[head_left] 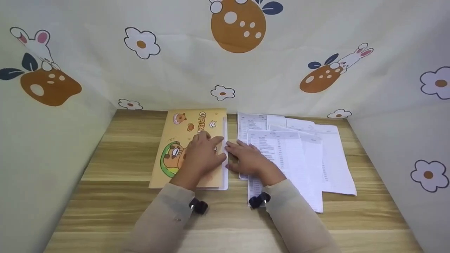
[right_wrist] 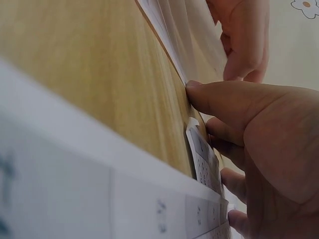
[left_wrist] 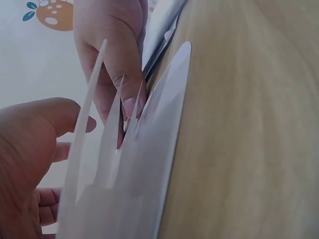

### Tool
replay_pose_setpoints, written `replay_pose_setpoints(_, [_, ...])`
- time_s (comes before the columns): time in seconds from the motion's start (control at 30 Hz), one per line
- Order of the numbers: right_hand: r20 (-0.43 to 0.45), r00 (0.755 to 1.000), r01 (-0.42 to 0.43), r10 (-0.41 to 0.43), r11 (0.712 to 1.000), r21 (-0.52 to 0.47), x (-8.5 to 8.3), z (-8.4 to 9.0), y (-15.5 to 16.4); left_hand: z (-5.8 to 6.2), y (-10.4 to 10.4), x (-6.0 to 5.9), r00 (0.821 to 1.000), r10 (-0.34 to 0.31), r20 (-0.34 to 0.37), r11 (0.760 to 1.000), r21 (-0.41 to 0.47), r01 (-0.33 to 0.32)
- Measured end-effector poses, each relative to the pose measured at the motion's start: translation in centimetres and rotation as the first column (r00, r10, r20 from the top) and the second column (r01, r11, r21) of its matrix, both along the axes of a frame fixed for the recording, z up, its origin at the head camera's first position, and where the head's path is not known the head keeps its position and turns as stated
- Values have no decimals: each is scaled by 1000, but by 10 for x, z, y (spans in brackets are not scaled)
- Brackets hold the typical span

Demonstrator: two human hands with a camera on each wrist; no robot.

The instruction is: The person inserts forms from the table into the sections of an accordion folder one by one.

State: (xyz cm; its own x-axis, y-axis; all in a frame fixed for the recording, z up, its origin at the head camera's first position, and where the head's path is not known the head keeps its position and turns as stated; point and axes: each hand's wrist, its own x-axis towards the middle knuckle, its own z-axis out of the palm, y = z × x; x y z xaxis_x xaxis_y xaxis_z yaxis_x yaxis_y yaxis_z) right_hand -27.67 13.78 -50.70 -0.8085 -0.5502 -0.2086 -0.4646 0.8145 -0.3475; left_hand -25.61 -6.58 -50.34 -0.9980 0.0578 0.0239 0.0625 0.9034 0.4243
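- We see a yellow folder (head_left: 191, 147) printed with a cartoon capybara lying flat on the wooden bench (head_left: 123, 147), left of centre, with our left hand (head_left: 202, 154) resting on its cover.
- The left hand's fingers are relaxed and spread toward the folder's right edge, where the white tabs of its inner sleeves (left_wrist: 124, 164) fan out; it grips nothing that we can make out.
- Our right hand (head_left: 248, 158) lies just beside the left, its fingers lightly curled at the same edge, with the thumb (right_wrist: 224, 99) pressed against the sleeve edges in the right wrist view.
- The left wrist view shows a right-hand fingertip (left_wrist: 128, 104) tucked between two of the raised sleeves, parting them.
- A loose spread of printed sheets (head_left: 299, 151) covers the bench to the right of the folder, overlapping one another, and the right wrist rests on their left margin.
- Patterned cloth (head_left: 225, 52) with flowers, rabbits and orange shapes walls the bench on three sides.
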Motion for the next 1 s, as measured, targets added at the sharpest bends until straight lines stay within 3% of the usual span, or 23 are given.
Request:
replay_pose_setpoints(0.33, [22,1000,7,-6,1000,-20,0,1,-1,14,-6,1,1000,6,-2,993,116,-6])
replay_pose_setpoints(0.7, [9,1000,10,-10,1000,-9,0,0,1,42,-24,2,1000,-12,-7,974,228,14])
replay_pose_setpoints(0.83, [9,1000,13,-13,1000,-8,0,-1,1,52,-32,6,1000,14,-4,948,318,-12])
replay_pose_setpoints(1.0, [5,1000,19,-19,1000,2,0,-1,1,61,-43,12,999,44,-28,891,454,-26])
